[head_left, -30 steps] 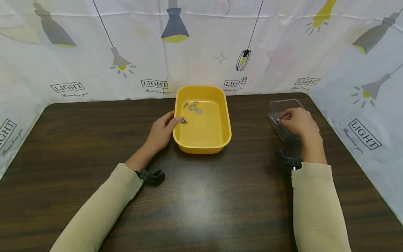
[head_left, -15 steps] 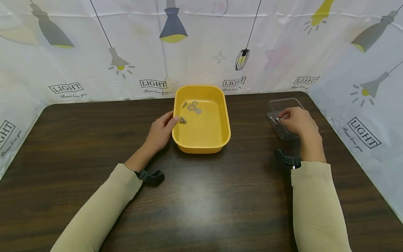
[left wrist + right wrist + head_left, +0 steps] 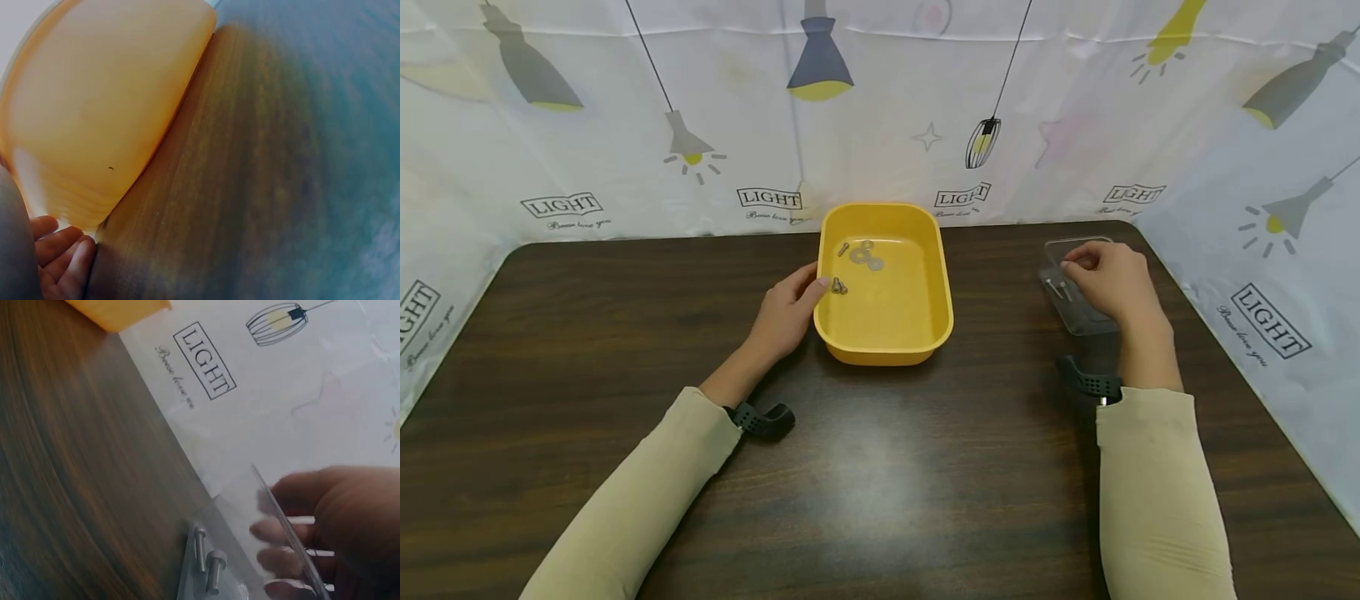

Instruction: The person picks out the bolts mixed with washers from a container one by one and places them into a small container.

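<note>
In the head view a yellow plastic tray [image 3: 887,321] stands at the middle back of the table. My left hand [image 3: 784,312] grips its left side, thumb over the rim and fingers against the outer wall. Inside lie several flat washers [image 3: 860,256], a small screw [image 3: 843,248] and a little cluster of screws [image 3: 838,287]. My right hand [image 3: 1112,279] is over a clear plastic box [image 3: 1086,321], thumb and fingers bent toward one another. Whether something small is between the fingertips cannot be made out. Two metal bolts [image 3: 215,572] lie in the box in the right wrist view.
The dark wooden table [image 3: 865,467] ends at a white curtain [image 3: 880,125] printed with lamps, behind and at the right. Black wrist bands [image 3: 763,422] are on both forearms. The clear box lies near the table's right edge.
My right hand has risen slightly from inside the clear box, uncovering more of the bolts there. The left hand and the yellow tray stay in place.
</note>
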{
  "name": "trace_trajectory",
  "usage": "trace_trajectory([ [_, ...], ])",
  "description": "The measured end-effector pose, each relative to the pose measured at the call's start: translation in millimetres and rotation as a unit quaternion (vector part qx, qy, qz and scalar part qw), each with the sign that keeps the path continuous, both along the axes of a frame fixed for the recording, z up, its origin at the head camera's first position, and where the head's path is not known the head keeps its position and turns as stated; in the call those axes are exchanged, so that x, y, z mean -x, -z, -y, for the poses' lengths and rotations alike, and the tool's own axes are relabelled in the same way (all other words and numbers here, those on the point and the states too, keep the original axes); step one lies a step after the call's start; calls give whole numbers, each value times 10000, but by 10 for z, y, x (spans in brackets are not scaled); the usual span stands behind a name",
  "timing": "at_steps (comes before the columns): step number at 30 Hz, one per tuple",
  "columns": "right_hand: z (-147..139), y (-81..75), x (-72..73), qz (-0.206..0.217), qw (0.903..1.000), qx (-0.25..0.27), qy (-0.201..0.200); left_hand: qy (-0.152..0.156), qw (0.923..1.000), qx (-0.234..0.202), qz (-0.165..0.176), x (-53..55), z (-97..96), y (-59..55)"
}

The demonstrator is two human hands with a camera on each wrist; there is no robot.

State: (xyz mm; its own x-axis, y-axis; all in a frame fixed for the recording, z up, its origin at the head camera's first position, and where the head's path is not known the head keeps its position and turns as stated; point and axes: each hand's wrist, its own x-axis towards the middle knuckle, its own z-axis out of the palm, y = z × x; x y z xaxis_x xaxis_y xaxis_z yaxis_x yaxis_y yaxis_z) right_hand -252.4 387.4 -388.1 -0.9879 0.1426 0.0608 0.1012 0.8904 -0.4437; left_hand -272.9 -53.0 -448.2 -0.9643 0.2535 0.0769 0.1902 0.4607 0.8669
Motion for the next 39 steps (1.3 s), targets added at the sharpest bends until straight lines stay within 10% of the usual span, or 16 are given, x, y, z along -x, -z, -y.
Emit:
trace_trajectory([
  [39, 651, -264, 23, -508, 9938, -12, -985, 1, 10000, -86, 16, 25, 13, 24],
])
